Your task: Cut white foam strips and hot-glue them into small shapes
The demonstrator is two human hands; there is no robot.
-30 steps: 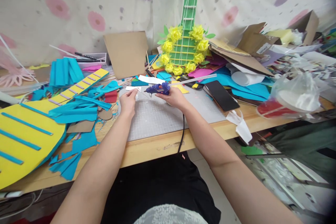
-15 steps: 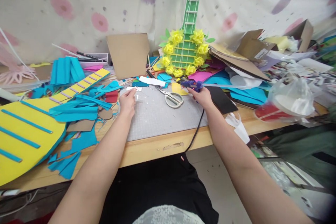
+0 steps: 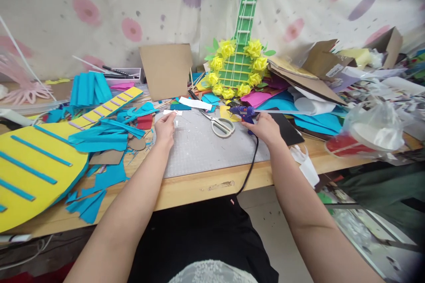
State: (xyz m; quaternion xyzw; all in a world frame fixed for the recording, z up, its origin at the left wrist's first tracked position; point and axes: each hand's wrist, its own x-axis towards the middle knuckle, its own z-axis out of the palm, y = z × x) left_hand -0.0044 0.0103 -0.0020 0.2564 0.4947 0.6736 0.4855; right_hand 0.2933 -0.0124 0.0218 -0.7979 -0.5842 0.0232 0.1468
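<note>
My left hand [image 3: 165, 131] is closed in a pinch at the left edge of the grey cutting mat [image 3: 199, 157]. A small white paper scrap [image 3: 179, 113] shows at its fingertips; what they grip is too small to make out. My right hand [image 3: 267, 129] is beside a blue hot glue gun [image 3: 241, 111], its thumb at the handle and its fingers loosely apart. A clear glue stick [image 3: 285, 112] sticks out of the gun's back. Scissors with pale handles [image 3: 223, 127] and a white strip [image 3: 194, 103] lie between my hands.
A yellow guitar-shaped craft [image 3: 43, 159] and blue scraps [image 3: 109, 179] cover the left side. Behind the mat stand a green guitar craft with yellow flowers [image 3: 244, 31] and a cardboard sheet [image 3: 168, 70]. A bagged red cup [image 3: 348, 143] is at right. The gun's black cord [image 3: 253, 166] crosses the table edge.
My right hand has loosened around the glue gun and shifted right, so more of the handle shows. My left hand keeps its pinch. The whole view has shifted slightly.
</note>
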